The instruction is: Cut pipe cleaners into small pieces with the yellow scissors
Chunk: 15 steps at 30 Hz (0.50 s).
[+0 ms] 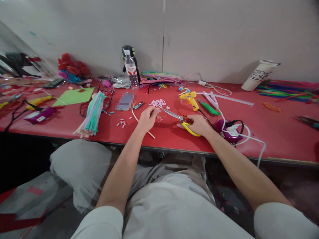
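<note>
My left hand (147,119) is closed in a pinch, with a small pale tip showing at the fingertips. A cream pipe cleaner (151,134) curves behind that wrist; its link to the pinch is hidden by the hand. My right hand (198,124) grips scissors (174,115) with yellow and red handles. Their blades look nearly closed and point left, the tips close to my left fingertips. Just beyond lies a pile of short pale pink cut pieces (159,103), and several more pieces (121,123) are scattered left of my left hand.
Left stands a bundle of pastel pipe cleaners (93,114), near a green sheet (77,97). A water bottle (131,71) is at the back. To the right are a yellow glue gun (190,98), a purple power strip (228,132) with white cables, and a white cup (259,75).
</note>
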Available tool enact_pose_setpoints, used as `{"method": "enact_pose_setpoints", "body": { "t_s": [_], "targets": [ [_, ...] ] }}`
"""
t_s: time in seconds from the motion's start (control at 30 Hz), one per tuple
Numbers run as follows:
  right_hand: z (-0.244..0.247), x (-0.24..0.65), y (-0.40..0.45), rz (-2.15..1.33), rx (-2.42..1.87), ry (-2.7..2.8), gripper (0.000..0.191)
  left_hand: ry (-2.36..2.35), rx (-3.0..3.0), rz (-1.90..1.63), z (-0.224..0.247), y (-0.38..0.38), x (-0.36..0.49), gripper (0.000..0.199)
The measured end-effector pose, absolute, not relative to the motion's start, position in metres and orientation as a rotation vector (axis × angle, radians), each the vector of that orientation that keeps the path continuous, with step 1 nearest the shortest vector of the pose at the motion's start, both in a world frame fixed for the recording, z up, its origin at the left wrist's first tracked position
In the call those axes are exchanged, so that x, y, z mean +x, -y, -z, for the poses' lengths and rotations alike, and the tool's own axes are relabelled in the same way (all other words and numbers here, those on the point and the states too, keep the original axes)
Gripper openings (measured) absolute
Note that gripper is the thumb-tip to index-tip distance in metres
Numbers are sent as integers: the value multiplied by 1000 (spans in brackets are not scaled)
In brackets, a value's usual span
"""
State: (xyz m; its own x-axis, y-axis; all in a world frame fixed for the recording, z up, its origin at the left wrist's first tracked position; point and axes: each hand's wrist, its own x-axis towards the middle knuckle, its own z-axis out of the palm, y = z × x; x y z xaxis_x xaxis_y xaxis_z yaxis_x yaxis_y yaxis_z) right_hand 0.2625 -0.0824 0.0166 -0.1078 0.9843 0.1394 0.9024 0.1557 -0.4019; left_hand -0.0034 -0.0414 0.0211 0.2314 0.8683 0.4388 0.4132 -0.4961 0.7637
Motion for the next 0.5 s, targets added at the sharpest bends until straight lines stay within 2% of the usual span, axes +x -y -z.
{"method": "enact_pose_setpoints", "body": {
  "t_s": [0.5],
  "targets": [
    [-16, 262, 81, -322, -1793, 2101, 60, -1119, 1960, -1277, -14, 35, -4, 32]
  ]
}}
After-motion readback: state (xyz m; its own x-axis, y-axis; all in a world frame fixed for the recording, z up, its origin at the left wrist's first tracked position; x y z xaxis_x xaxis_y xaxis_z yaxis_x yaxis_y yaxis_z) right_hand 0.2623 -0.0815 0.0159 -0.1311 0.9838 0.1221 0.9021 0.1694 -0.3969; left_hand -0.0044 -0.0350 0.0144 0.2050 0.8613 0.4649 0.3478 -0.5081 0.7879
